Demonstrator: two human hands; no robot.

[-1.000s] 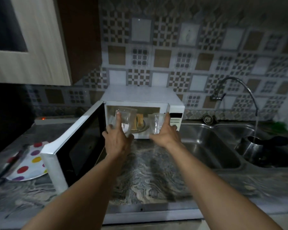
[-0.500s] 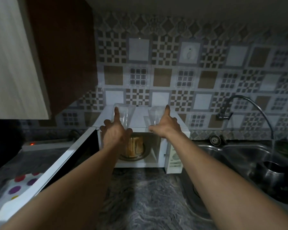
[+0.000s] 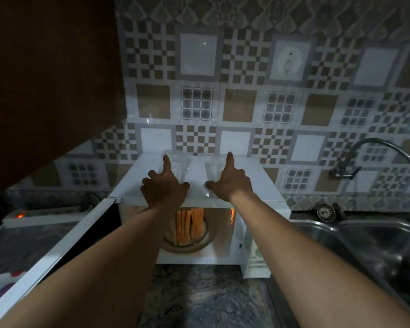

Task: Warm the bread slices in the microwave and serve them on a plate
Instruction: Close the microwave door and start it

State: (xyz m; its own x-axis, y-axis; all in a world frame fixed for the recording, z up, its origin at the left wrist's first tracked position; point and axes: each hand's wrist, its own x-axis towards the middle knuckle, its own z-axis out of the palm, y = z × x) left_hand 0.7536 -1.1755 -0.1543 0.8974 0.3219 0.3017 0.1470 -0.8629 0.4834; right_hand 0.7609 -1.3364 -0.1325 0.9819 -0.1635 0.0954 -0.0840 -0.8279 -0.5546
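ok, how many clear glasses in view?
2. Left glass in the left hand and right glass in the right hand, both on the microwave top. No others visible.

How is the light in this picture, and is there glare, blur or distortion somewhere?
Head view: the room is dim; the brightest spot is the lit microwave cavity, which glows orange on the bread. The left glass and right glass are faint, almost lost against the white top. The wide lens bends the tap and stretches both forearms; the edges are dark.
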